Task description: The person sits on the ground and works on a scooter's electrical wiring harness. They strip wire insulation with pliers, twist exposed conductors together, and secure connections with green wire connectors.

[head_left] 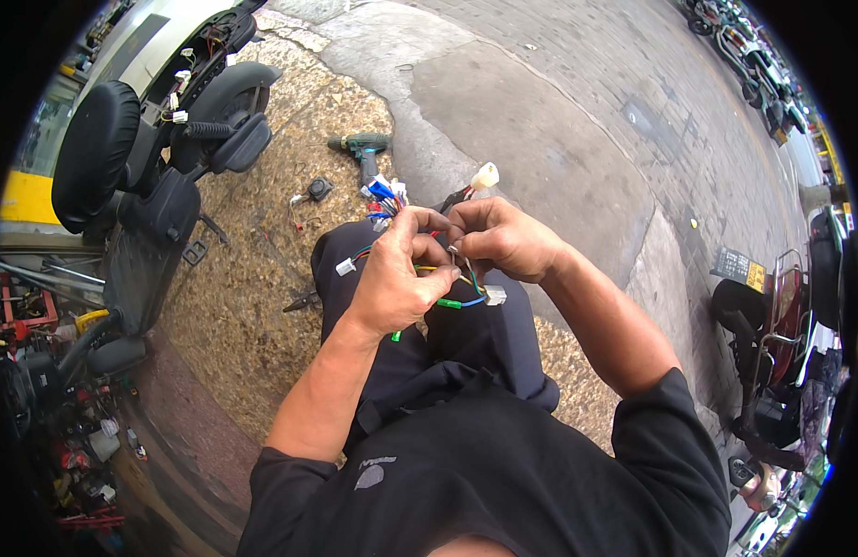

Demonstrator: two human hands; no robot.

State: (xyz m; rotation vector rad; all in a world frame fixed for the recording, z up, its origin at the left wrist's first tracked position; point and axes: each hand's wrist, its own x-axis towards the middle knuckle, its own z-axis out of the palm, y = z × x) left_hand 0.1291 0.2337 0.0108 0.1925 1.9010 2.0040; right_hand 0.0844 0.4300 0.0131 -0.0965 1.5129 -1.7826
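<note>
Above my lap I hold a wiring harness with both hands close together. My left hand (401, 274) is closed, thumb and fingertips pinching thin wires of it. From the right, my right hand (505, 239) pinches a wire at the same spot; the small end between the fingertips is too tiny to make out. A cream plug connector (485, 176) sticks up beyond my right hand. Beside my left hand hangs a white connector (345, 267), and below my right hand a clear-white connector (495, 295) with a green-sleeved terminal (449, 304) near it. Blue connectors (381, 190) bunch beyond my fingers.
A cordless drill (362, 148) lies on the stony ground ahead, with a small black round part (318, 189) nearer. At left stands a partly stripped electric scooter (160, 195) with loose wires. Tools and parts (85, 446) crowd the lower left; another scooter (773, 353) is at right.
</note>
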